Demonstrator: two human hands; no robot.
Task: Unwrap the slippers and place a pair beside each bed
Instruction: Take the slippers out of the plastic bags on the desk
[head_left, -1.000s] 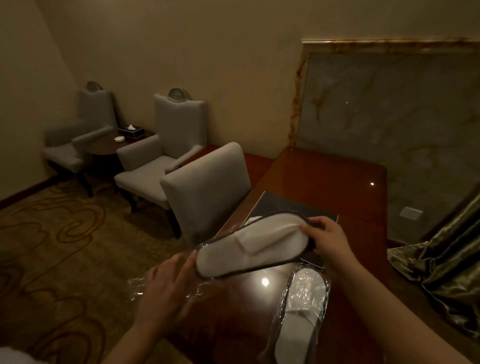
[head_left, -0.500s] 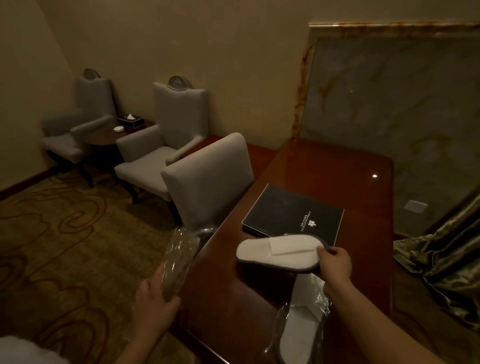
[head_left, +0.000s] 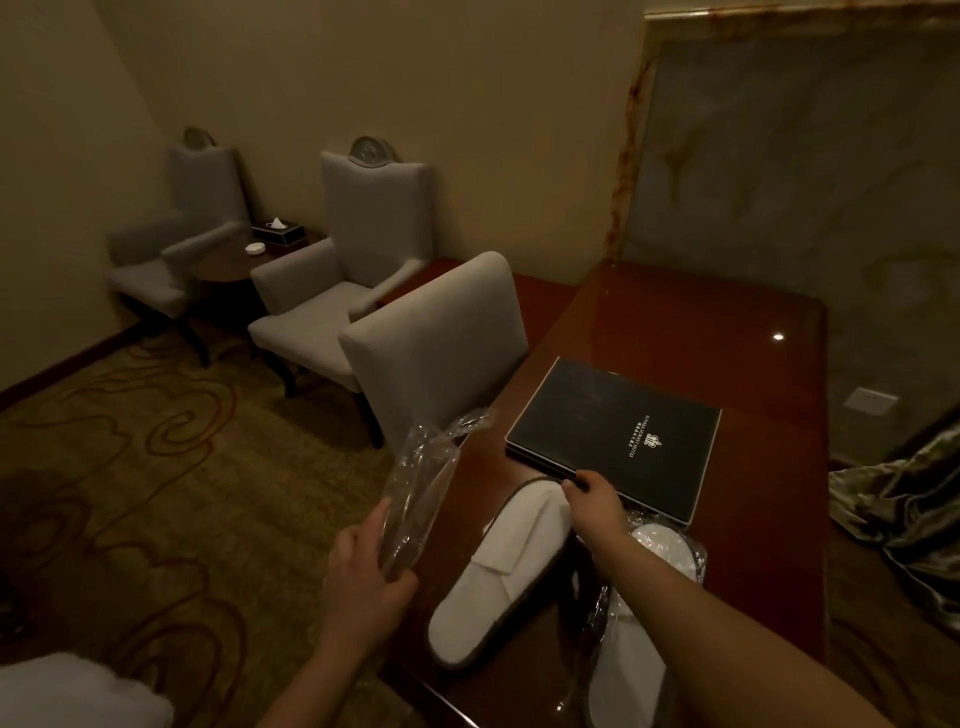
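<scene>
Slippers: one pair unwrapped, right hand fingers pinching its heel; left hand fingers grip the empty wrapper. Second pair remains bagged on the surface — bedside placement not done.

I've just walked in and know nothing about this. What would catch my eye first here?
Probably the white unwrapped slipper lying on the glossy wooden desk, pinched at its far end by the person's right hand. Just left of it, off the desk's edge, the left hand holds up an empty clear plastic wrapper. A slipper still in plastic lies to the right, near a black folder.
</scene>
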